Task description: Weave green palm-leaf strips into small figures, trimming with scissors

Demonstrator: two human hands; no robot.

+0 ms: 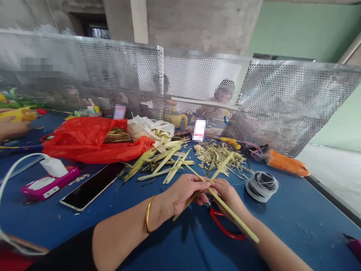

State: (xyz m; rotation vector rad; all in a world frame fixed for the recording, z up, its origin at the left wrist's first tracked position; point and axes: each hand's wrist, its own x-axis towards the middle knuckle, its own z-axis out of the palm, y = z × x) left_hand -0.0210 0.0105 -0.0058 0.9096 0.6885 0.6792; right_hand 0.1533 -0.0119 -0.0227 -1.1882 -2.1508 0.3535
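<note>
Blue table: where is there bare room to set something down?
A wide, nearly bare patch of table lies between the spool and right edge. A smaller one separates the flat phone and left forearm. The back is crowded: red bag, leaves, shreds.

The left arm (121, 229) wears a black sleeve (70, 250) and a slim gold-coloured bangle (147, 215).

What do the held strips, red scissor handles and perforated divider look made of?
Strips: probably plant leaf or stalk, matte; pale yellow-green, fraying shreds nearby. Red scissor handles: plastic or coated metal, smooth; uniform colour. Perforated divider: likely metal, dull sheen; grey, regular holes.
</note>
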